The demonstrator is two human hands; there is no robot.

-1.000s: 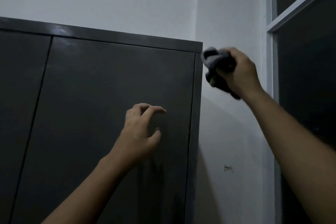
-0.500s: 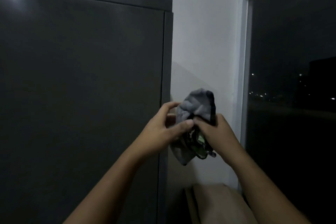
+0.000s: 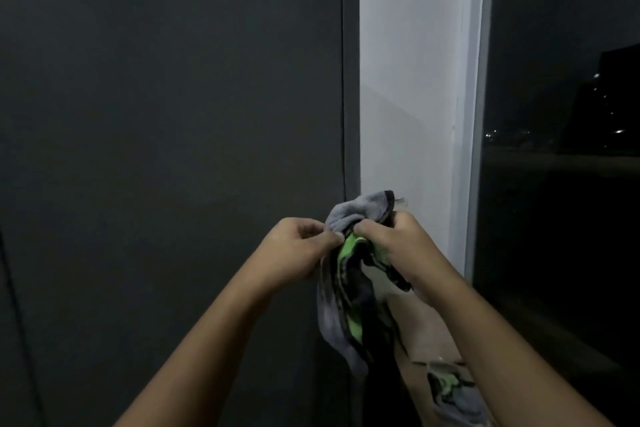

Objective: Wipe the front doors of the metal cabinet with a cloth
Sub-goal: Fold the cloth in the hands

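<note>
Both hands, left hand (image 3: 301, 246) and right hand (image 3: 398, 246), pinched the crumpled grey, black and green cloth (image 3: 349, 288) at lower centre, off the dark metal cabinet door (image 3: 173, 149) filling the left; wiping seemingly remained, progress unclear.

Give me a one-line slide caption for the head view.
Both hands, left hand and right hand, bunch a grey-green cloth beside the dark metal cabinet door.
</note>
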